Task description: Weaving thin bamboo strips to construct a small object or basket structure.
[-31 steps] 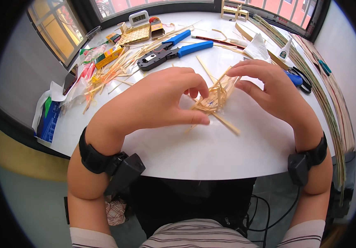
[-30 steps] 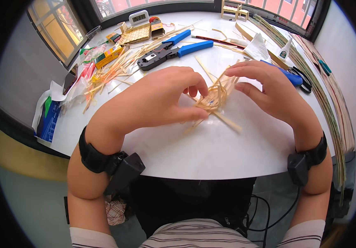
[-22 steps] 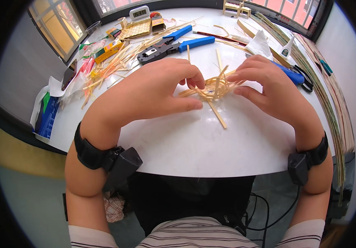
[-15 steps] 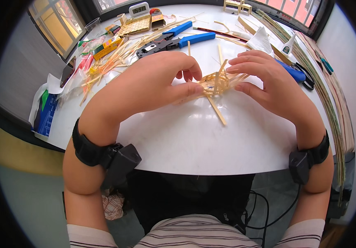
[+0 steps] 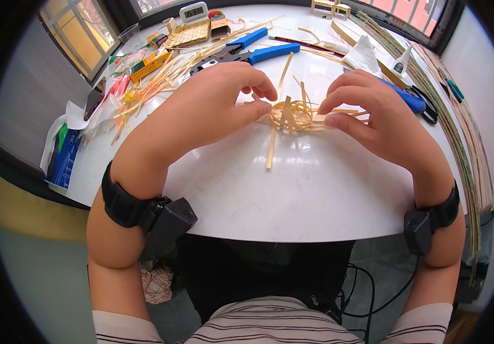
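Note:
A small round weave of pale bamboo strips (image 5: pixel 291 118) lies on the white table between my hands, its loose strip ends sticking out on several sides. At its left edge my left hand (image 5: pixel 224 97) has thumb and curled forefinger closed on the weave; its other fingers are tucked behind. On the other side my right hand (image 5: pixel 367 109) pinches the strips that run out to the right, thumb below and fingers above. One long strip end (image 5: pixel 270 150) points toward me, and another (image 5: pixel 286 71) stretches away from me.
Beyond my left hand lie blue-handled pliers (image 5: pixel 272 53), a pile of loose bamboo strips (image 5: pixel 161 80), a yellow box (image 5: pixel 149 65) and a woven tray (image 5: pixel 188 35). Glue bottle (image 5: pixel 400 62), crumpled tissue (image 5: pixel 362 54), scissors (image 5: pixel 424 106) and long bamboo lengths (image 5: pixel 450 126) are on the right.
The weave has turned clockwise: its near strip end swung from lower right to straight toward me. Both hands stay beside it, the right fingers now closer together on the strips.

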{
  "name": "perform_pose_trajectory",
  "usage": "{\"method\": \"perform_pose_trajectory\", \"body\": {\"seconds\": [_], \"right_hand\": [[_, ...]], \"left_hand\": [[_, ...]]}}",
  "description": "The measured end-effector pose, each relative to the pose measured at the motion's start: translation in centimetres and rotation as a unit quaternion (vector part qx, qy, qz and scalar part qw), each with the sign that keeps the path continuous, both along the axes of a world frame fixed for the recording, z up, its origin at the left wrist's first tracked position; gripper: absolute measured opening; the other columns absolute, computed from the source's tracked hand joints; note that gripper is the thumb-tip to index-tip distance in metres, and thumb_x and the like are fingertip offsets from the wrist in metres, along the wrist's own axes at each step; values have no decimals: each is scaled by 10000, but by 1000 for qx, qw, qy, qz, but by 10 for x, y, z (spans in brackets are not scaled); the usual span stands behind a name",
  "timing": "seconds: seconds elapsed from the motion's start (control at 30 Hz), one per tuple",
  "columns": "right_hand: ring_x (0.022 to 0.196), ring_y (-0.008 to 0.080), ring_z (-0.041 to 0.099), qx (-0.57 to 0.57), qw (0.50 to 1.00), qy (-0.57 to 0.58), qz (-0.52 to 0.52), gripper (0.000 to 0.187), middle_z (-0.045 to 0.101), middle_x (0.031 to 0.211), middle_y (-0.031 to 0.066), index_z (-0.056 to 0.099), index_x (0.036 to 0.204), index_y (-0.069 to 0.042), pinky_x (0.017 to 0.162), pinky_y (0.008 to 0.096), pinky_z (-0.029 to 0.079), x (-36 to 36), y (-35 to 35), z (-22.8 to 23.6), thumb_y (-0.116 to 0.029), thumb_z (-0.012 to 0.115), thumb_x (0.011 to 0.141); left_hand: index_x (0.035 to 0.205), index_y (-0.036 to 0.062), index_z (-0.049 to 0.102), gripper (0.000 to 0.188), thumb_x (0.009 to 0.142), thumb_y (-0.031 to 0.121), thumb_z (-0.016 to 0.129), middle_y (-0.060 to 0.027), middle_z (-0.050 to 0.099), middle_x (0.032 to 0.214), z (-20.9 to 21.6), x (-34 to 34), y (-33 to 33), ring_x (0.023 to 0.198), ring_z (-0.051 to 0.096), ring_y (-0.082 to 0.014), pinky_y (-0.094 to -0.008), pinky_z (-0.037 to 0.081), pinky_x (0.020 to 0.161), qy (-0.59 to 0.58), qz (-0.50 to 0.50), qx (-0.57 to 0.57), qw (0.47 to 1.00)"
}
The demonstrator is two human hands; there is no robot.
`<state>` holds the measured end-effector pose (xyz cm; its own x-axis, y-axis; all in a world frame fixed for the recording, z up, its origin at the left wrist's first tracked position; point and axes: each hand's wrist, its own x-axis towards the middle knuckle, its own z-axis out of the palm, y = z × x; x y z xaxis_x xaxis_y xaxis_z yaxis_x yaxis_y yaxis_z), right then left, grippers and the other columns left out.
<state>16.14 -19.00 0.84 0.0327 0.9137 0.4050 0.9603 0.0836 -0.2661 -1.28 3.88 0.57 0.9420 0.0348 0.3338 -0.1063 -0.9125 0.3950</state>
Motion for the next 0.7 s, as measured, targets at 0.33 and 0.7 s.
{"method": "perform_pose_trajectory", "body": {"seconds": [0.33, 0.7], "right_hand": [[1005, 298, 645, 51, 998, 40, -26, 137, 699, 1011, 111, 730, 1003, -24, 886, 387, 516, -3, 4, -1, -130, 742, 917], [1073, 272, 664, 47, 998, 26, -36, 188, 710, 1116, 107, 740, 1082, -37, 948, 372, 528, -3, 4, -4, -46, 760, 896]], "left_hand": [[1101, 36, 738, 211, 924, 152, 731, -70, 736, 1054, -1, 0, 0, 968, 675, -184, -319, 537, 816, -10, -15, -49, 999], [1135, 19, 727, 232, 943, 148, 714, -87, 734, 1074, 4, -1, -3, 987, 691, -192, -322, 544, 835, 0, -4, -59, 998]]}}
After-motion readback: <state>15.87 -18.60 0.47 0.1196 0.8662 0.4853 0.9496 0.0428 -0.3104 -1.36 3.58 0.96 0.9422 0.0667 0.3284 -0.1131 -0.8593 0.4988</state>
